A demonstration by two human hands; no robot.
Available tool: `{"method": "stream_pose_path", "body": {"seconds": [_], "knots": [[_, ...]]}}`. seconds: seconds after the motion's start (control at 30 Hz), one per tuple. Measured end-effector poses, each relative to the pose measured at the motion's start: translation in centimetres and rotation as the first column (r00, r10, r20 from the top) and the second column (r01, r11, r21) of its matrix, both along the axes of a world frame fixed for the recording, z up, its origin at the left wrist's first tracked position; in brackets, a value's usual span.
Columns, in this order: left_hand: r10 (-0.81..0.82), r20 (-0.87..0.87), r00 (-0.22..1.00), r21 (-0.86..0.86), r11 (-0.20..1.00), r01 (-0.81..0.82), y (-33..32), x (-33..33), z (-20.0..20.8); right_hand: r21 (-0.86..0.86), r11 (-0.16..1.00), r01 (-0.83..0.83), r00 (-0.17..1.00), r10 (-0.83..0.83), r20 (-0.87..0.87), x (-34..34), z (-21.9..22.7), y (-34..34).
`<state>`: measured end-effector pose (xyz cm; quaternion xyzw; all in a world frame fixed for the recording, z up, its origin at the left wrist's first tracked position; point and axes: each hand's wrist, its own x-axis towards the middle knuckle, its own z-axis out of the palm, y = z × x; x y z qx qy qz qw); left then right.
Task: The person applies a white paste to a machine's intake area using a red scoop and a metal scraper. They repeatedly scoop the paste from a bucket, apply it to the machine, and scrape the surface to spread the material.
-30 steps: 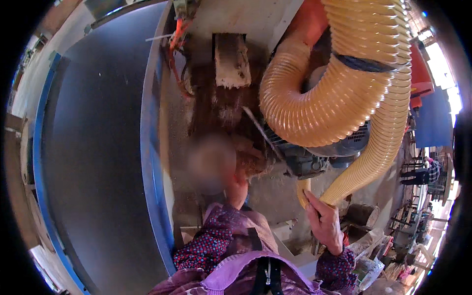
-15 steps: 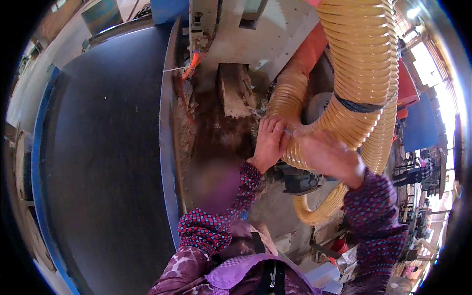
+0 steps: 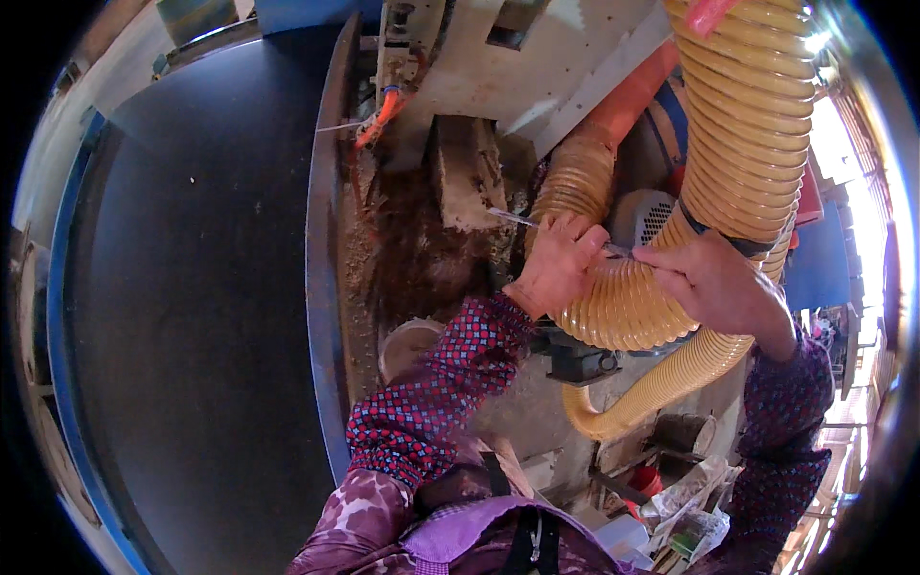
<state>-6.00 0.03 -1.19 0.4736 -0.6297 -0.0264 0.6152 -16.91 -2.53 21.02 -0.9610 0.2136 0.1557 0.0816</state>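
Note:
A thin, pale strip (image 3: 513, 218) runs across the bend of a ribbed yellow hose (image 3: 623, 307); its exact kind is unclear. My left hand (image 3: 561, 264) rests against the hose with its fingers closed round the strip, one end jutting out beyond them toward the machine. On the other side, my right hand (image 3: 714, 278) pinches the strip between thumb and curled fingers, just above the hose. A short length of strip shows between the two hands. Behind them, the hose joins an orange pipe (image 3: 644, 81).
A black conveyor belt (image 3: 192, 278) with a blue frame fills the left. Ahead stands a pale machine housing (image 3: 565, 57), with a wooden block (image 3: 467, 187) below. A round, pale container (image 3: 410, 347) is partly behind my left sleeve. A thick upright hose (image 3: 747, 115) rises at right.
Both hands have shifted right in the picture, and the view has moved too. My right hand has drawn away from my left, with more of the strip showing.

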Motion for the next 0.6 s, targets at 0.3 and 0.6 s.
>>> {"method": "stream_pose_path", "body": {"seconds": [0.3,0.6], "knots": [[0.017,-0.010,1.000,0.017,1.000,-0.017,-0.6,1.5,-0.4,0.100,0.992,-0.076,0.997,0.078,-0.014,2.5,-0.2,-2.1],[-0.031,0.087,0.996,-0.119,0.992,0.041,0.1,1.6,-4.7,0.193,0.978,0.082,0.997,-0.080,-0.016,0.1,-5.1,1.1]]}}
